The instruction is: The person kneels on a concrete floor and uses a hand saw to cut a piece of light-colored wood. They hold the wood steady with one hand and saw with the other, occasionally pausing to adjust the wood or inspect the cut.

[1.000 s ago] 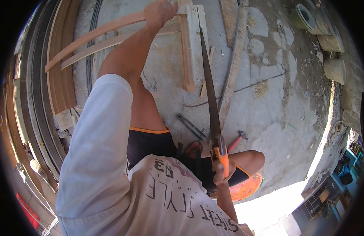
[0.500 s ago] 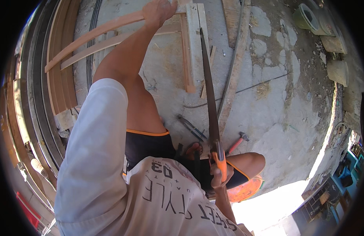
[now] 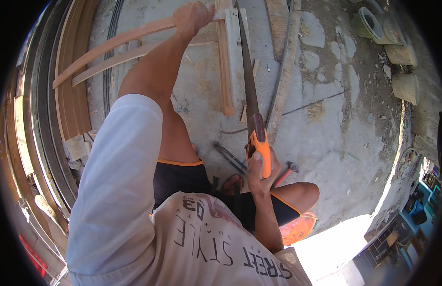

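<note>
My right hand (image 3: 260, 172) is wrapped around the orange handle of a hand saw (image 3: 250, 83). The long dark blade points away from me, and its far part lies along a pale wooden board (image 3: 236, 71). At the top, my left hand (image 3: 192, 18) grips a long wooden strip (image 3: 120, 40) near its right end, close to that board. Below it a second wooden strip (image 3: 111, 61) runs roughly alongside. A reddish wooden upright (image 3: 225, 71) sits against the board's left side. Whether the saw's teeth touch wood cannot be made out.
Pincers (image 3: 229, 157) and a red-handled hammer (image 3: 286, 174) lie on the concrete floor by my feet. Planks (image 3: 70, 86) are stacked at left. A long board (image 3: 281, 71) lies right of the saw. Buckets (image 3: 366, 24) stand at far right.
My right hand has pushed the saw forward, away from my body, so the handle is farther up and the blade reaches past the board's end. My left hand stays on the strip.
</note>
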`<state>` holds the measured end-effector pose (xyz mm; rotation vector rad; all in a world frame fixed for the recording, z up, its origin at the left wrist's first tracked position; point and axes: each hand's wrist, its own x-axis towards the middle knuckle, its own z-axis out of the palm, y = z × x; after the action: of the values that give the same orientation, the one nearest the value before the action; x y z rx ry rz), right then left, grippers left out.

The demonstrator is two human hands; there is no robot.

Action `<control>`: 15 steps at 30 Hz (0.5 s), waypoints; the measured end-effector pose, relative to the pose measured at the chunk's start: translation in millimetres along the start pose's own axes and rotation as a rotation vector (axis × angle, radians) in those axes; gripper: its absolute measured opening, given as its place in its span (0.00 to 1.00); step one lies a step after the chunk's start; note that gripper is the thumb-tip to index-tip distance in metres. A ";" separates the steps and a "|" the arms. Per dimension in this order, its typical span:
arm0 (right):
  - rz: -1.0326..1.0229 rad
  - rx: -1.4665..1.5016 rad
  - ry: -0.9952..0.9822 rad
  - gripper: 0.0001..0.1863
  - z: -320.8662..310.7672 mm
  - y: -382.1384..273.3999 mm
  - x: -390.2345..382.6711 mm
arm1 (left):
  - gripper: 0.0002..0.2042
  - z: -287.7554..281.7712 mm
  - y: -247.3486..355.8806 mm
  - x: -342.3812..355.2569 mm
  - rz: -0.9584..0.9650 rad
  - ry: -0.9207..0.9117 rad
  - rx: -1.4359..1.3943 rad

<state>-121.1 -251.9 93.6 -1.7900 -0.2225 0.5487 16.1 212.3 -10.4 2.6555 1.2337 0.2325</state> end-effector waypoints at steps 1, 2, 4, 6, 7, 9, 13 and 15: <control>0.030 -0.007 -0.017 0.20 -2.2 -9.3 -0.2 | 0.29 3.2 -0.9 -0.6 0.014 0.003 -0.021; 0.061 -0.013 -0.035 0.20 -5.0 -18.6 -1.3 | 0.28 4.7 -2.1 -3.1 0.000 0.010 -0.035; 0.172 -0.045 -0.091 0.23 -32.2 -40.0 -37.1 | 0.28 0.8 -2.5 -2.3 -0.030 0.038 -0.065; 0.214 -0.100 -0.115 0.27 -66.1 -66.1 -93.8 | 0.30 -6.1 2.6 -3.6 -0.002 0.010 -0.018; 0.160 -0.145 -0.070 0.28 -76.3 -72.2 -121.1 | 0.31 -7.1 -1.9 -7.0 0.001 -0.010 0.013; 0.093 -0.192 0.007 0.29 -82.7 -82.3 -138.5 | 0.30 -4.6 -0.7 -11.0 -0.010 -0.040 0.001; 0.067 -0.123 -0.017 0.23 -46.0 -78.2 -57.6 | 0.30 -7.3 7.6 -6.0 0.042 0.005 0.012; 0.113 -0.072 -0.119 0.18 -13.0 -71.2 15.3 | 0.29 -4.4 3.4 -8.0 0.043 -0.025 -0.016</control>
<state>-92.4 -235.9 159.8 -1.8492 -0.2266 0.7370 12.5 204.5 -5.8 2.6652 1.1639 0.2136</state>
